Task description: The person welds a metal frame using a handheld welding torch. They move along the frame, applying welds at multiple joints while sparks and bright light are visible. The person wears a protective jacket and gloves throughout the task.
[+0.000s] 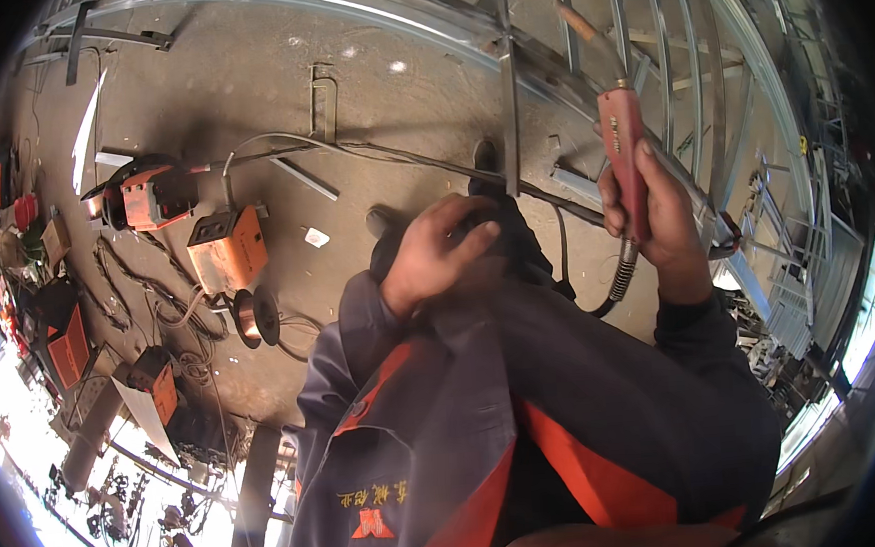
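My right hand [669,214] is wrapped round the red handle of a welding torch [624,157]. The torch stands nearly upright in the picture, its bent neck and copper-coloured nozzle pointing up and to the left. From the handle's lower end a spring-sleeved black cable [620,280] curves away to the left. My left hand [443,245] hovers in front of my body, above my legs, with fingers partly curled and thumb apart. Nothing shows in it. A steel frame of metal bars [509,99] stands just beyond the torch.
Orange wire-feeder boxes [231,251] and a copper wire spool [252,318] stand on the floor to the left, among tangled cables [192,359]. A black hose [380,152] crosses the floor toward my right. Long metal bars [689,47] fill the far right. A loose strip [304,178] lies ahead.
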Tool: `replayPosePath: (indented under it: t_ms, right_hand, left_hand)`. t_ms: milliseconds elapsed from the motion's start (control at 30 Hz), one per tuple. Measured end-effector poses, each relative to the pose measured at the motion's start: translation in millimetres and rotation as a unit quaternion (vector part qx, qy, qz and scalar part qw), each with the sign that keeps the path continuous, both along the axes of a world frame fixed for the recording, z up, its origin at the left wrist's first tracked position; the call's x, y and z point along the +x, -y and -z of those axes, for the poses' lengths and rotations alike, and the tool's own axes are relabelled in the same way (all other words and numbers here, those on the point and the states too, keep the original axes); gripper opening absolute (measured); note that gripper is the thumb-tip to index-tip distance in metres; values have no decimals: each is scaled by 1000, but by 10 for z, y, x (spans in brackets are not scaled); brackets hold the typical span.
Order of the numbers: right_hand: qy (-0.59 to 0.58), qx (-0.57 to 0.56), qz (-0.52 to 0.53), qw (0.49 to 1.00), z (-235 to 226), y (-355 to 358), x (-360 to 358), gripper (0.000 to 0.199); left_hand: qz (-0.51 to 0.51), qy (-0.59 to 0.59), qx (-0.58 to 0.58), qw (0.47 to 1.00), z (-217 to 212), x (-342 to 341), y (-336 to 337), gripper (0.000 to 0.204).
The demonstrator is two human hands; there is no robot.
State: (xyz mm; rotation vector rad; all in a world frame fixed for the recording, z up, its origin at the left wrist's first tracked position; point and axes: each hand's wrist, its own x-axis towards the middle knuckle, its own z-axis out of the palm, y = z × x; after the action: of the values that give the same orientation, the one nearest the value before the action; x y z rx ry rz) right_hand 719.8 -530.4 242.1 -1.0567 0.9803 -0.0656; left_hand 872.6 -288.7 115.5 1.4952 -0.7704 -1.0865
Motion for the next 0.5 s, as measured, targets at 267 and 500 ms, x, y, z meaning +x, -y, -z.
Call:
replayPosePath:
  t_ms: [267,500]
  right_hand:
    - [-20,-105,-35,994,158,-1021,236,49]
    - [-65,-138,-9,988,658,-1359,118,62]
  left_hand:
    - [-74,-17,46,996,-138,313,-1316,33]
    - [-43,49,61,996,-188,758,-1047,31]
